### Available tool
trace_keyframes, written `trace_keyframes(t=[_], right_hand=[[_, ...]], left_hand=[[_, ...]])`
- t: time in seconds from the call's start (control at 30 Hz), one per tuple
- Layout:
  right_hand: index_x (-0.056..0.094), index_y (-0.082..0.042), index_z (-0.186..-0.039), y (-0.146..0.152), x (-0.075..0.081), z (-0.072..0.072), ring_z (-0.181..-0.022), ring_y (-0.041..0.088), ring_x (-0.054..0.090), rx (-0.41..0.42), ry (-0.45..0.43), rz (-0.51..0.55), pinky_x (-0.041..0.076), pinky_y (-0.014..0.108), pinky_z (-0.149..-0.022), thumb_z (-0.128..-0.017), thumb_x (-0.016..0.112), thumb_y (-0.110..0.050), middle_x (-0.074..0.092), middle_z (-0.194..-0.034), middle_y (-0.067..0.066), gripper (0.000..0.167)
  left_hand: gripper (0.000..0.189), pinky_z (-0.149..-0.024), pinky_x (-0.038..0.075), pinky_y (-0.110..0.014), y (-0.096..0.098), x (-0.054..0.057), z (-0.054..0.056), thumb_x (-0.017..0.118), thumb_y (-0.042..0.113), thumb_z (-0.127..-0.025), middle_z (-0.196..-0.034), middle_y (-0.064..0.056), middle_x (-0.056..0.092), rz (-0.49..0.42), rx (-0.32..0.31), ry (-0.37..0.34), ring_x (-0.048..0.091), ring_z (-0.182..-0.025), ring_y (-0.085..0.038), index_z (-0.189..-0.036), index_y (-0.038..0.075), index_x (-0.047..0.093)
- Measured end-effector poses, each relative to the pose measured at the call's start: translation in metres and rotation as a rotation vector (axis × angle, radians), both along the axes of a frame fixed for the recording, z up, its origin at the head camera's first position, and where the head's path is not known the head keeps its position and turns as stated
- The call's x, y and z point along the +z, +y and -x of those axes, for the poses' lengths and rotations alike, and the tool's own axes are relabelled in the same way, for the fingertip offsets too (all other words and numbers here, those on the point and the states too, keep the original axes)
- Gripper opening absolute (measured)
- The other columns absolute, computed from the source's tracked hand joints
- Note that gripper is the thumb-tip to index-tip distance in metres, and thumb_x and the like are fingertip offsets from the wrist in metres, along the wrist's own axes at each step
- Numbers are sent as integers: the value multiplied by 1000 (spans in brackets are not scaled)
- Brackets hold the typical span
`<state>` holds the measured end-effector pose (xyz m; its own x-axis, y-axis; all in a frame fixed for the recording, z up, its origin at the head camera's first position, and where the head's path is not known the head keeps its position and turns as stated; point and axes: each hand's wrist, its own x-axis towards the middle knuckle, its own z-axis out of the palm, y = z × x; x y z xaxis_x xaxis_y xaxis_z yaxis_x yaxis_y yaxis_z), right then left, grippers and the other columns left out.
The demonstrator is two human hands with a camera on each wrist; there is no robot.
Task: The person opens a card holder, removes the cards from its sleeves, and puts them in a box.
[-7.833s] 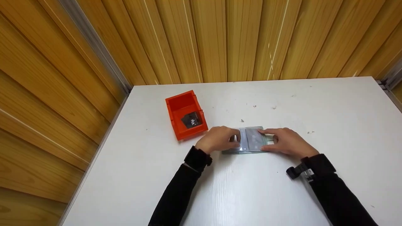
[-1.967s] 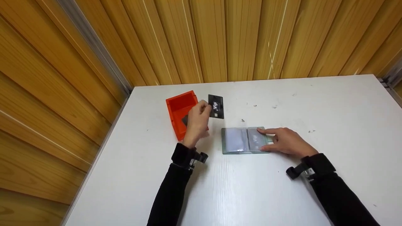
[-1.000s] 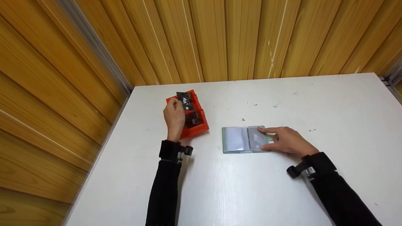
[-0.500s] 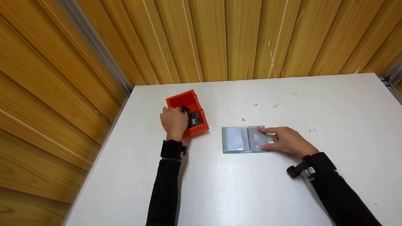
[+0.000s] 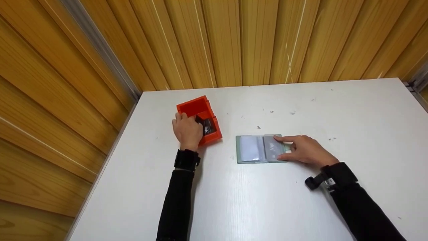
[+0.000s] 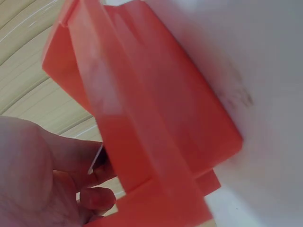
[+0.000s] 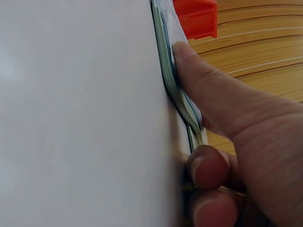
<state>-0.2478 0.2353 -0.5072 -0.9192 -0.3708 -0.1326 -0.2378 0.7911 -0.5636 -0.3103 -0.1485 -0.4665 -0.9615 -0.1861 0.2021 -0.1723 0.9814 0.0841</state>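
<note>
My left hand (image 5: 189,131) reaches over the near left rim of a red plastic bin (image 5: 195,105). In the left wrist view, a thin card (image 6: 96,160) shows edge-on between its fingers, partly hidden by the bin wall. Another black "Vip" card (image 5: 209,126) lies inside the bin, by the fingers. On the table, a green-edged card holder (image 5: 249,149) lies spread open with clear sleeves. A "Vip" card (image 5: 271,147) shows greyish through its right sleeve. My right hand (image 5: 306,150) grips the holder's right edge, thumb on the sleeve and other fingers curled at the edge.
The white table (image 5: 267,201) carries a few dark scuff marks behind the holder. Wood-look panels (image 5: 220,43) rise at its back and left side. The bin stands left of the holder, a short gap away.
My left hand left the holder and held a black card up beside the bin, then over it. It has since lowered the card into the bin. The right hand stayed on the holder.
</note>
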Motion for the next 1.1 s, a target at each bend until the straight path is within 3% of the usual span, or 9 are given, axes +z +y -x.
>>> trace_keyframes(t=[0.27, 0.5, 0.63, 0.83, 1.1], right_hand=[[58, -29, -148, 1, -2, 1, -60, 9, 42, 1, 23, -1, 32, 24, -58, -79, 83, -61, 51, -63, -6, 80], [57, -28, -149, 1, 0, -1, -63, 11, 43, 10, 13, 12, 31, 25, -58, -80, 82, -60, 51, -66, -4, 81], [57, -29, -149, 1, 0, 0, -62, 11, 42, 10, 19, 5, 31, 25, -58, -80, 83, -59, 50, -65, -5, 80], [56, -29, -149, -1, 2, 0, -62, 11, 43, 10, 19, 0, 31, 25, -58, -80, 83, -60, 50, -64, -5, 80], [58, -29, -148, 0, 1, -1, -60, 9, 41, 12, 25, 12, 30, 24, -58, -79, 83, -59, 49, -63, -6, 79]], left_hand=[[33, -95, 36, -42, 0, -2, 0, 54, 23, -96, -107, -14, 64, 139, 6, -9, 44, -118, -30, -86, 3, 78], [29, -97, 33, -40, 2, -5, -1, 58, 25, -98, -113, -12, 62, 272, 14, -35, 42, -124, -28, -103, 7, 80], [26, -96, 32, -39, 3, -7, 0, 60, 24, -98, -115, -12, 62, 322, 18, -37, 42, -125, -27, -105, 9, 80], [24, -94, 34, -39, 4, -8, 1, 63, 22, -97, -112, -12, 62, 360, 27, -48, 43, -122, -27, -104, 8, 81], [25, -92, 34, -39, 2, -4, 1, 60, 19, -99, -108, -12, 63, 308, 18, -44, 44, -118, -27, -106, 8, 81]])
